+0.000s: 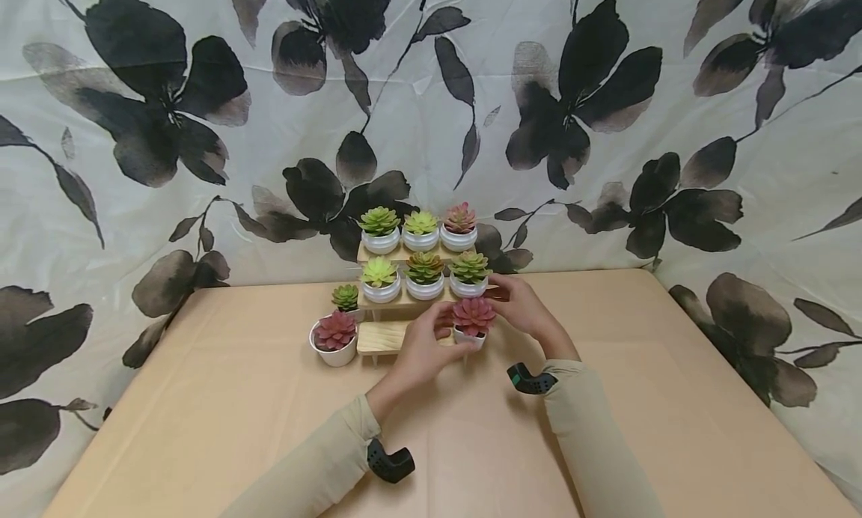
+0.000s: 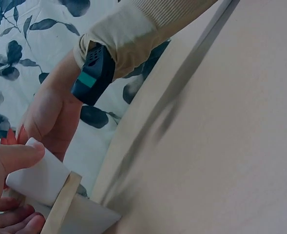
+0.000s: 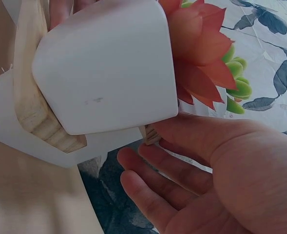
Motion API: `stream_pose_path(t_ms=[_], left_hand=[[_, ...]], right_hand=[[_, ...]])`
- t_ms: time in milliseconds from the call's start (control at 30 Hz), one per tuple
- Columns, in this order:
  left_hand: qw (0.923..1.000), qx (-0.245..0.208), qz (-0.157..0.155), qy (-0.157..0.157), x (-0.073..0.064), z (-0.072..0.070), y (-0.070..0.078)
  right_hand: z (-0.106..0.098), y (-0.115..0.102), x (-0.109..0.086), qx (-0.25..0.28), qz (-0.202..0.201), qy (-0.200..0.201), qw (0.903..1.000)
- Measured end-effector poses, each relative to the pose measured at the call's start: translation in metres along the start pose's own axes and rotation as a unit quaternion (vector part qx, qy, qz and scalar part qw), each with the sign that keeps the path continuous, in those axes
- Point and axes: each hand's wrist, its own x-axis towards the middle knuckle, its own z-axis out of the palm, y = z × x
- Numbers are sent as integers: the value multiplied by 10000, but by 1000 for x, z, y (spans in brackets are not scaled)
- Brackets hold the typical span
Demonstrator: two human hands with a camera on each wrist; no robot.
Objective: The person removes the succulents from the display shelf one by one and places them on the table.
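A pink succulent point(image 1: 474, 316) in a white pot point(image 3: 109, 68) stands at the right end of the lowest step of a wooden tiered stand point(image 1: 382, 338). My left hand point(image 1: 426, 344) holds this pot, its thumb pressed on the white side in the left wrist view. My right hand point(image 1: 524, 308) is at the pot's right side. In the right wrist view its thumb lies by the pot's rim, and the other fingers point(image 3: 153, 200) are loosely bent with nothing in them. The pot's base meets the wooden step point(image 3: 33, 92).
The middle step bears three green-toned succulents point(image 1: 424, 269); the top step bears two green ones and a reddish one point(image 1: 461, 218). Left of the stand, a pink succulent point(image 1: 335, 331) in a white pot stands before a green one point(image 1: 346, 299). Flowered cloth point(image 1: 417, 114) hangs behind the table point(image 1: 269, 398).
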Motion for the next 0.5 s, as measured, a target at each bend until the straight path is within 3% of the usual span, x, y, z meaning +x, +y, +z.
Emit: stream_pose_path(t_ms=[367,500], left_hand=[[9993,300,-35,211,1,10,1],[9994,258,-10,217,2,12,0]], right_hand=[[1,-2,-2,-38,28,39,10000],[0,-20,-7,-33,0,15,10000]])
